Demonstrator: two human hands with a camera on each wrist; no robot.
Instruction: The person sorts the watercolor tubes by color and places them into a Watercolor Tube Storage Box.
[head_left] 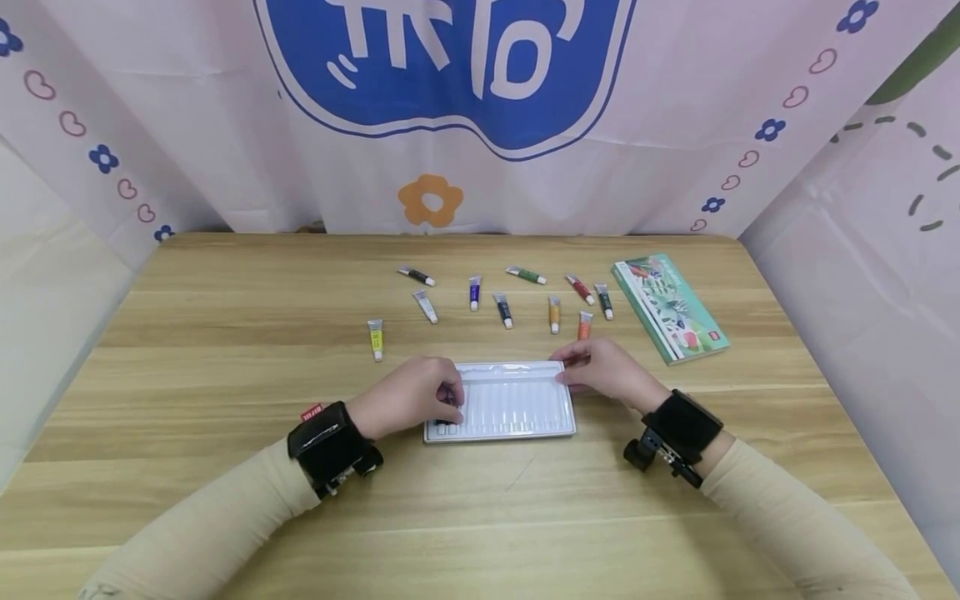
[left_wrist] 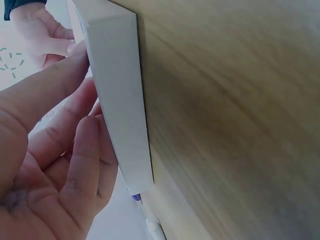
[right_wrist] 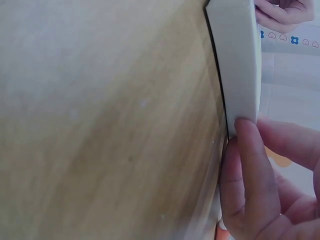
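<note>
A white box with a ribbed plastic tray (head_left: 517, 404) lies on the table between my hands. My left hand (head_left: 412, 392) is over its left end, thumb and fingers curled around a dark paint tube that they mostly hide; small pale caps show at the tray's near left corner. At the far right corner, my right hand (head_left: 607, 371) pinches the box edge between thumb and fingers; its fingertips (right_wrist: 247, 127) lie against the white side wall. Beyond the box, an orange paint tube (head_left: 585, 323) lies close to the right hand, and a yellow paint tube (head_left: 377, 340) lies farther left.
Several more tubes are scattered behind the tray, among them a white tube (head_left: 425, 307), a blue tube (head_left: 475, 293), a red tube (head_left: 581, 289) and a green tube (head_left: 527, 275). A green illustrated box lid (head_left: 671, 308) lies at the right. A printed curtain (head_left: 225, 125) hangs behind the table.
</note>
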